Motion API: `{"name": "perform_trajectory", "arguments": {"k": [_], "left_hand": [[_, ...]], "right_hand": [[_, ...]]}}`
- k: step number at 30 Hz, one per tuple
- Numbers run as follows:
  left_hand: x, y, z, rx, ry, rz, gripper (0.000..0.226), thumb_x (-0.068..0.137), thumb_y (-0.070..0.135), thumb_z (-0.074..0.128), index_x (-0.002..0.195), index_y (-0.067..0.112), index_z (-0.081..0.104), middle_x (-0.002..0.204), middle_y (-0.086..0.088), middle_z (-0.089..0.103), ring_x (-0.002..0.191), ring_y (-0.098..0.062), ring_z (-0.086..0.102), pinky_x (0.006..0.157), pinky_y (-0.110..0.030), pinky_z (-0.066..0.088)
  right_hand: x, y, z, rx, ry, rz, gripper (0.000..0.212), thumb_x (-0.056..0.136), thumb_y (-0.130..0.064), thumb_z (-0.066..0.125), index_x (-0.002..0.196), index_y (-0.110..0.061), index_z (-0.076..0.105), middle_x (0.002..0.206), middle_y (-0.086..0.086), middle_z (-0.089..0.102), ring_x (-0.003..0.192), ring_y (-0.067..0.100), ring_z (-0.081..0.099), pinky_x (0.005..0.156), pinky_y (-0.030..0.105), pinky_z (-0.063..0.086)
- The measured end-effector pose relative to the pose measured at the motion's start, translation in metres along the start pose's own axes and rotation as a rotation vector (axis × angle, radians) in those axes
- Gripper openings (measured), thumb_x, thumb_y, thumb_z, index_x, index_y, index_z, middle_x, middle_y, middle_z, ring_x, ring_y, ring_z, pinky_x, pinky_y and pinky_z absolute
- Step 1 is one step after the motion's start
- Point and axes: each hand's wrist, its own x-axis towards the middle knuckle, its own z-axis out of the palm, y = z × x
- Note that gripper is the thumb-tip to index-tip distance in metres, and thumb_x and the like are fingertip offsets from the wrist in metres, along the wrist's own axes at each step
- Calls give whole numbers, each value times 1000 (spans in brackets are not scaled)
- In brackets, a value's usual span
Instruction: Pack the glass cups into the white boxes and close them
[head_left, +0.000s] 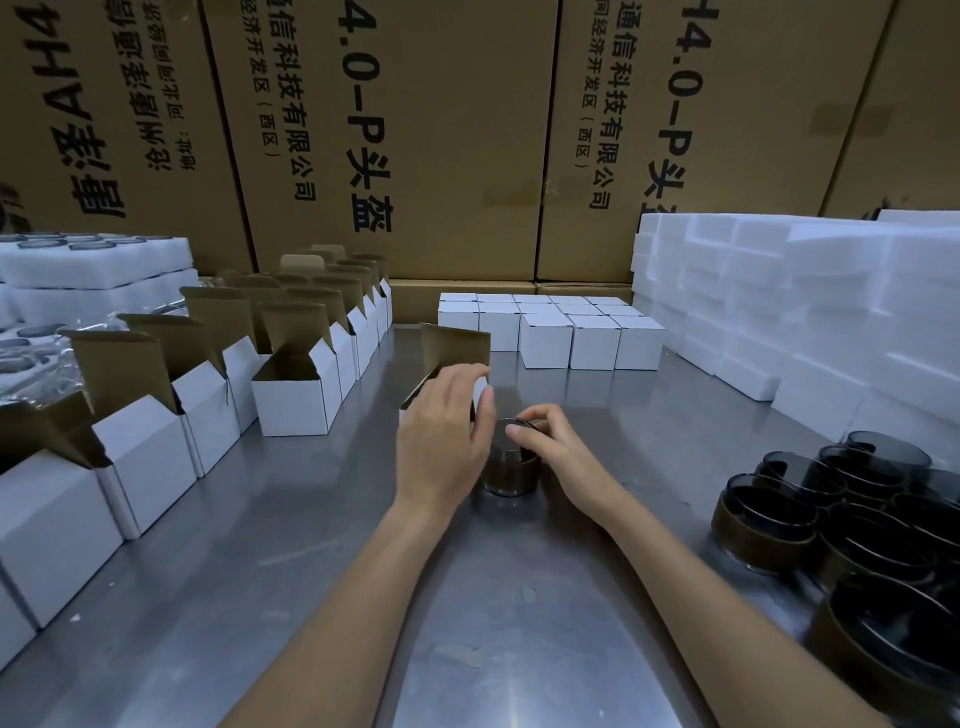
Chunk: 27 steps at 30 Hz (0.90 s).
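My right hand (558, 457) pinches the rim of a smoky glass cup (506, 475) standing on the steel desk (291, 571), while my left hand (441, 441) curls round the open white box (452, 364) just behind it. A block of closed boxes (561, 330) sits at the back, so I judge some is done. Many flap-up boxes (291, 395) at left and dark round cups (831, 514) at right remain.
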Motion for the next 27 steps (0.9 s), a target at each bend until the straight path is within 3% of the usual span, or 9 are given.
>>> {"name": "perform_trajectory", "arguments": {"k": [2, 5, 8, 11, 15, 18, 21, 24, 27], "left_hand": [[2, -4, -1, -55, 72, -19, 26, 95, 22, 42, 107, 9, 61, 108, -5, 61, 98, -18, 54, 82, -30, 46], [6, -17, -3, -89, 180, -214, 26, 92, 22, 48, 113, 11, 59, 122, -7, 51, 112, -13, 43, 92, -26, 39], [2, -29, -4, -222, 85, -450, 41, 91, 23, 58, 131, 19, 49, 141, -4, 38, 125, -11, 38, 92, -20, 36], [-1, -35, -3, -283, 14, -586, 44, 94, 28, 56, 136, 25, 45, 136, 5, 51, 113, -4, 46, 83, -17, 37], [2, -33, -4, -183, 51, -572, 35, 98, 26, 49, 133, 24, 53, 125, 4, 62, 102, -7, 56, 80, -23, 42], [6, -34, -7, -175, 119, -610, 37, 97, 18, 48, 133, 24, 48, 121, 5, 59, 100, -5, 50, 70, -14, 37], [8, -37, -8, -156, 106, -578, 31, 94, 10, 48, 120, 24, 55, 119, 4, 54, 96, -4, 47, 65, -11, 33], [9, -38, -5, -185, -12, -509, 28, 94, 8, 44, 102, 28, 63, 116, 3, 56, 101, -10, 53, 71, -17, 38], [13, -41, -3, -322, -98, -579, 31, 96, 10, 41, 111, 26, 63, 124, 2, 58, 108, -7, 49, 81, -14, 40]], "right_hand": [[0, 3, 2, -61, 108, -28, 23, 89, -44, 59, 102, -29, 47, 102, -7, 55, 97, 10, 55, 74, 20, 39], [-4, 0, 7, -320, 263, -166, 31, 86, -53, 53, 112, -40, 42, 112, -18, 50, 105, 2, 50, 83, 27, 44], [-10, -9, 14, -570, 279, -356, 45, 85, -57, 46, 128, -47, 36, 129, -17, 41, 117, 3, 43, 85, 27, 44], [-13, -18, 22, -741, 237, -516, 53, 86, -56, 45, 137, -47, 35, 145, -6, 34, 127, 11, 39, 96, 31, 41], [-14, -21, 33, -905, 145, -538, 52, 90, -55, 44, 140, -43, 37, 152, 2, 30, 131, 19, 38, 104, 38, 35], [-13, -18, 31, -880, 199, -501, 47, 92, -49, 46, 136, -35, 44, 145, -3, 43, 129, 16, 43, 105, 34, 36], [-11, -17, 26, -832, 294, -448, 43, 92, -43, 49, 132, -26, 48, 127, -8, 57, 118, 12, 50, 99, 28, 37], [-10, -15, 23, -786, 359, -377, 40, 93, -43, 49, 127, -23, 50, 114, -6, 62, 109, 13, 52, 94, 28, 37], [-10, -14, 19, -724, 380, -346, 32, 94, -40, 47, 122, -24, 53, 107, -7, 63, 104, 12, 52, 85, 27, 37]]}}
